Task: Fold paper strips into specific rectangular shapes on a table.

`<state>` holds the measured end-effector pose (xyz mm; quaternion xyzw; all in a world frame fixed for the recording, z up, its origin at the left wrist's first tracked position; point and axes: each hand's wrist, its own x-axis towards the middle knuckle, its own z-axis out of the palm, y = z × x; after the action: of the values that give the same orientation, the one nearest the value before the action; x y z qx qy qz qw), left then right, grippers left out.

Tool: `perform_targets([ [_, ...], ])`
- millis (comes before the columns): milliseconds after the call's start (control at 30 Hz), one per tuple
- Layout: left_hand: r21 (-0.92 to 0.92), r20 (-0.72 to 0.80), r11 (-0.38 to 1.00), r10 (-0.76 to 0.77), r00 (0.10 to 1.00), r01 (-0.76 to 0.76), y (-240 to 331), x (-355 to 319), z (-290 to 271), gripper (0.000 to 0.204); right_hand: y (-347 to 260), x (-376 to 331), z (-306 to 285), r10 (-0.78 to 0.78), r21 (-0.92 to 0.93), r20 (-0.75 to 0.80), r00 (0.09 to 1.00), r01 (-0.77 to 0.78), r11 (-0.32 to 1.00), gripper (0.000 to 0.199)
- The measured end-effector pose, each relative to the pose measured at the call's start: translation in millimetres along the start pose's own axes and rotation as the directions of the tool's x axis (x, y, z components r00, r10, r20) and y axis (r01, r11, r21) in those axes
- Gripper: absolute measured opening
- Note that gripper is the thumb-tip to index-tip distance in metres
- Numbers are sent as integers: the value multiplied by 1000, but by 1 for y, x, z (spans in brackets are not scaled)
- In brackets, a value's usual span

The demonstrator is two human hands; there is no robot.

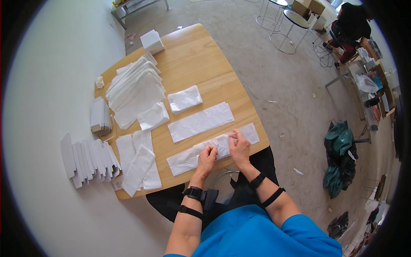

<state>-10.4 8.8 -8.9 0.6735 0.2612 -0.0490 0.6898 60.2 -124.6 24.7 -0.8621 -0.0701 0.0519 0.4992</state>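
Note:
A long strip of thin white sheet lies along the near edge of the wooden table, wrinkled where my hands are. My left hand is closed over its middle, fingertips pinched on the sheet. Just to the right, my right hand hovers over the same strip with curled fingers; what they hold, if anything, is hidden. Beyond lies a second white strip, flat. Farther back is a short stack of folded white sheets.
The wooden table carries a fanned pile of white sheets and loose strips at left. White folded boxes line the wall side. Round stools and a seated person are beyond; dark green bags lie on the floor.

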Motion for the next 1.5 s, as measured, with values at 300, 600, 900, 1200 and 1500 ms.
perform_targets([
  [300,-31,25,999,-12,1000,13,9,-7,-15,24,18,-8,24,205,271,250,946,-272,924,41],
  [600,-297,-741,955,-236,629,8,-16,-109,-192,23,18,-7,10,221,263,231,947,-279,924,39],
  [900,504,-76,807,396,915,-307,67,-69,-22,18,44,23,-58,75,-320,-352,933,-195,927,22],
  [1200,648,71,702,330,941,-295,28,-6,26,35,57,32,-58,180,-352,-182,967,-235,906,19],
  [1500,721,121,631,292,949,-286,35,-5,28,55,41,17,-65,179,136,-161,971,-158,978,14],
])
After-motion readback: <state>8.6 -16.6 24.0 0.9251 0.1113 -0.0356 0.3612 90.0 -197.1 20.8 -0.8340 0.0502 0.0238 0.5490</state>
